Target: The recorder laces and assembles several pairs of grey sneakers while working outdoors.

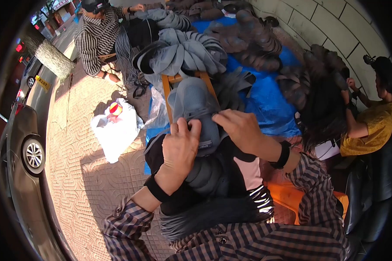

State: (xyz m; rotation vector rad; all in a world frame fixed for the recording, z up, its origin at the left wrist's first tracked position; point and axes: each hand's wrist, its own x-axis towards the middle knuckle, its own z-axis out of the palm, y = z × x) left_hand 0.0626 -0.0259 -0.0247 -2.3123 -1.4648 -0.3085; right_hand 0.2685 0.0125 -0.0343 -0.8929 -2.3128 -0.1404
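Note:
A grey fabric shoe upper (195,108) lies over a wooden stand (172,80) in front of me, its tongue end toward my lap. My left hand (179,148) grips its near left edge, fingers curled over the fabric. My right hand (239,128) pinches the right side of the same upper near its middle. Both wrists wear black bands. More dark pieces rest across my lap (213,182).
Piles of grey and dark shoe uppers (191,50) lie on a blue tarp (265,100). A person in a striped shirt (96,39) sits far left, a person in a yellow shirt (370,126) at right. A white plastic bag (115,130) lies on the paving, cars (26,156) at left.

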